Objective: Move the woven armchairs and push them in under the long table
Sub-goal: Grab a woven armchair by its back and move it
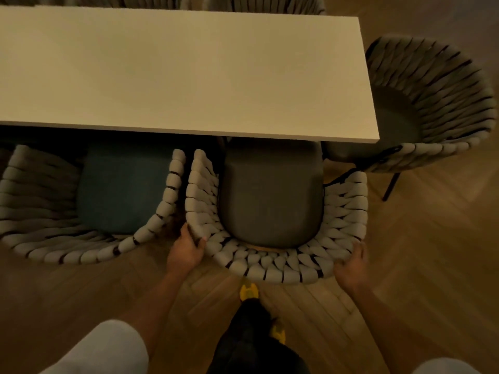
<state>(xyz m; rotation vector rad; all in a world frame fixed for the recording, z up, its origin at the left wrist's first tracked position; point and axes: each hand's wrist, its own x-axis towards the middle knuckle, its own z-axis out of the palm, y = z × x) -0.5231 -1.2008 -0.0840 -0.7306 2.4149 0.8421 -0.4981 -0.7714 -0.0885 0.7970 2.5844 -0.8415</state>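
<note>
Gripping the woven armchair point(272, 267) by its rim: left hand point(185, 250) and right hand point(350, 269).

One long white table point(175, 71). Three woven armchairs plainly seen: left armchair point(67, 255), middle armchair point(270, 265), end armchair point(445, 85). One blue seat cushion point(121, 184), two grey seat cushions point(270, 201). Further woven backs point(283, 4) beyond the far edge, count unclear. Two hands: left hand point(186, 249), right hand point(351, 268). Two yellow shoes point(249, 290).

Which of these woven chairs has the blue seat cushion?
The left armchair; the middle armchair and the end armchair have grey seats.
</note>
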